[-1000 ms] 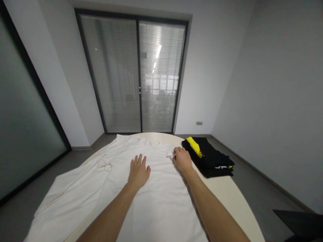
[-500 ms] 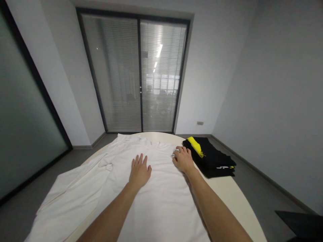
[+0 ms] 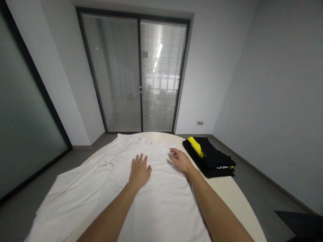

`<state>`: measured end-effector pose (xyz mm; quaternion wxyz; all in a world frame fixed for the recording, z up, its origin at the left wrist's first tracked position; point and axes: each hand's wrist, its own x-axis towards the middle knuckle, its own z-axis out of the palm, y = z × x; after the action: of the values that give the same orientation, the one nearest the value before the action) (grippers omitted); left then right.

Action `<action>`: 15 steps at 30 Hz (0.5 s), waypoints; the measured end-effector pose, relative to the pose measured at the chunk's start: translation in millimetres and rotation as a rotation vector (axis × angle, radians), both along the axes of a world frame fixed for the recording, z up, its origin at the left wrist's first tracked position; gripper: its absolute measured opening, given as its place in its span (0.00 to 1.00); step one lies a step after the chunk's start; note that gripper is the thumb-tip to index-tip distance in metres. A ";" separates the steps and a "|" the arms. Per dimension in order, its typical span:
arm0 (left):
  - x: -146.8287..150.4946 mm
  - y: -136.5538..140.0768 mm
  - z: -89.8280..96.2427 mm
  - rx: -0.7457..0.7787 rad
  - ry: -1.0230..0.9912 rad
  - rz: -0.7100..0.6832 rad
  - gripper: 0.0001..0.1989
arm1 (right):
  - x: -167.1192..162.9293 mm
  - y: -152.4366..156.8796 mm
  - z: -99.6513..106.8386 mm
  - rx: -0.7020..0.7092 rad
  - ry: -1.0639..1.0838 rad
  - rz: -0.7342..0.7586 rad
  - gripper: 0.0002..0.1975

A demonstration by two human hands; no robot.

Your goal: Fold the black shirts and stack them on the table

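A white shirt [image 3: 161, 208] lies spread over the table in front of me. My left hand [image 3: 140, 170] rests flat on its upper middle, fingers stretched out. Over the shirt's upper right edge is my right hand [image 3: 179, 160], its fingers apart and slightly curled, with nothing seen in them. Whether its fingertips touch the fabric I cannot tell. More white clothing [image 3: 75, 188] lies to the left, wrinkled and partly bunched beside the shirt.
A stack of folded black clothes [image 3: 212, 154] lies at the table's right edge, with a yellow fringed cloth [image 3: 195, 146] on top. The pale round table [image 3: 227, 191] shows along the right. Behind it stands a glass door [image 3: 121, 77] with blinds.
My right hand has let go of the bunched white fabric at the shirt's right edge, which now lies flatter, and moved slightly left. The left hand has stayed put.
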<state>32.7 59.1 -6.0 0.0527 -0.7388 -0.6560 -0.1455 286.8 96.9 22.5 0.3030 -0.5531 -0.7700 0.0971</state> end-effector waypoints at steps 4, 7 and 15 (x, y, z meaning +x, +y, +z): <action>-0.1 -0.3 0.3 0.004 0.000 -0.004 0.29 | 2.8 -3.8 -1.9 -0.006 -0.232 0.025 0.23; -0.6 0.0 -1.1 0.010 -0.002 -0.007 0.29 | 6.5 -2.1 -0.7 -0.001 -0.162 -0.021 0.21; -1.5 -1.3 -1.2 0.016 -0.017 -0.021 0.29 | 25.0 9.2 -13.0 -0.002 -0.139 -0.260 0.15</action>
<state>31.1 57.7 -7.1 0.0513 -0.7438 -0.6475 -0.1577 311.8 106.2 9.5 0.2584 -0.6538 -0.7109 0.0194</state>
